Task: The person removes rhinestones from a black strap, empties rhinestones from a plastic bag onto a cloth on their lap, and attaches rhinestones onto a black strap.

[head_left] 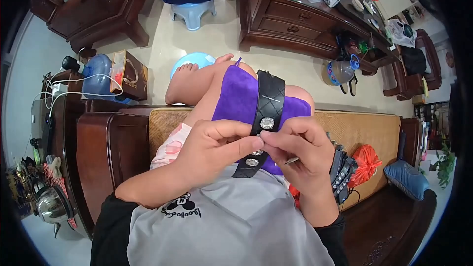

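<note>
A black quilted strap [270, 93] with round rhinestone ornaments [267, 123] lies lengthwise over a purple cloth [237, 93] on my lap. My left hand [221, 142] is closed at the strap, thumb and forefinger pinched together over it. From the other side my right hand [304, 147] meets it, its thumb and forefinger pinched at the same spot. The small thing between the fingertips is mostly hidden. A thin metal tool [291, 160] pokes out of my right hand below the fingers; its kind does not show. More ornaments sit on the strap below my fingers.
Beside me on the woven bench mat [354, 123] are more studded black straps [342, 172], a red plastic bag [364, 165] and a blue cushion [406, 180]. A drawered wooden table [295, 19] stands ahead. Another person sits on a blue stool [193, 15].
</note>
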A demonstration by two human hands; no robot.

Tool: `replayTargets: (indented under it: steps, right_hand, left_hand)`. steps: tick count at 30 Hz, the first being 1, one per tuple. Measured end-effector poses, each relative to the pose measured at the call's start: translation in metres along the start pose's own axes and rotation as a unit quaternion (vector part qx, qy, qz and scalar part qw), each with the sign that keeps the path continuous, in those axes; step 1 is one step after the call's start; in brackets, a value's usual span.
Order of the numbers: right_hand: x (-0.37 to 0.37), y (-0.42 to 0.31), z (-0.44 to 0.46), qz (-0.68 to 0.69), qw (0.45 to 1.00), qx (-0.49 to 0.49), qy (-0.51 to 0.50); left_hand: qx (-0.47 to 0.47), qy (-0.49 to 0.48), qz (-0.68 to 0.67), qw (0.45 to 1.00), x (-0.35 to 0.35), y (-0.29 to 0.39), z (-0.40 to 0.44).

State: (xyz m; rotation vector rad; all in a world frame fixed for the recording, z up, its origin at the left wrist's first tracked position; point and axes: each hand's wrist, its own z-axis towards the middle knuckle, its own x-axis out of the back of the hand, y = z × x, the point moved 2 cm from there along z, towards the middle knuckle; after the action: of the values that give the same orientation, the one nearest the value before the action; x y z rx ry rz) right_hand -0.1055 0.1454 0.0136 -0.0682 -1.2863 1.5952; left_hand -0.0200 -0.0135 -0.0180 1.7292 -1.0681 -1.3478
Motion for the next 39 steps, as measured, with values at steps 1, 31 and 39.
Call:
replayTargets:
  steps: [1, 31, 39]
  right_hand:
    - [0.002, -0.005, 0.002, 0.013, 1.000, -0.019, 0.004]
    - [-0.020, -0.006, -0.014, 0.206, 0.956, -0.173, 0.115]
    - [-0.023, -0.003, -0.015, 0.205, 0.956, -0.174, 0.118]
  left_hand:
    - [-0.008, 0.006, -0.003, 1.000, 0.000, 0.001, 0.000]
    - [-0.257, 0.053, 0.158, 0.952, -0.017, 0.012, -0.001]
    - [-0.230, 0.067, 0.138, 0.961, -0.015, 0.007, -0.002]
